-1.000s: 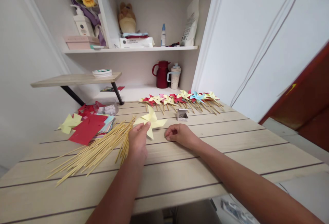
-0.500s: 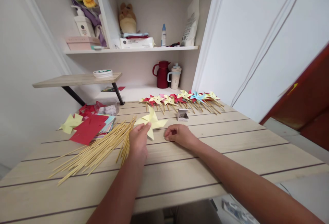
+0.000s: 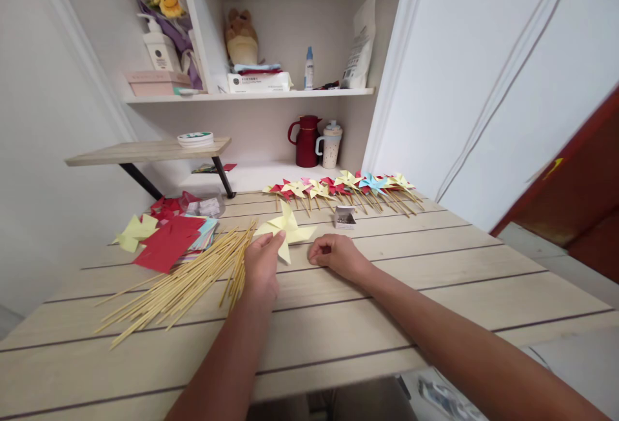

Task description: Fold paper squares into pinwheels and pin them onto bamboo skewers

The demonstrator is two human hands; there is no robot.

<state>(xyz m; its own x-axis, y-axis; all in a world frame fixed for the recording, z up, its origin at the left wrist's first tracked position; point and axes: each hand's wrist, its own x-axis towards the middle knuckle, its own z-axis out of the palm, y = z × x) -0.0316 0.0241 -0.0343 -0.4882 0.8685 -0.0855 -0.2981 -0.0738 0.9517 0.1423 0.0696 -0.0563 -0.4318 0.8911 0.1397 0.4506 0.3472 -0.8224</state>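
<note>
My left hand (image 3: 262, 265) pinches the lower edge of a yellow paper pinwheel (image 3: 289, 228) and holds it just above the wooden table (image 3: 435, 285). A loose pile of bamboo skewers (image 3: 188, 279) lies right beside that hand, on its left. My right hand (image 3: 336, 254) rests on the table a little to the right of the pinwheel, fingers curled in; whether it holds something small I cannot tell. A small open box (image 3: 343, 216) sits just beyond it.
A row of finished pinwheels on sticks (image 3: 338, 187) lies at the table's far edge. Red, yellow and blue paper sheets (image 3: 167, 237) are stacked at the left. A red jug (image 3: 305, 140) and a cup (image 3: 331, 144) stand on the shelf behind.
</note>
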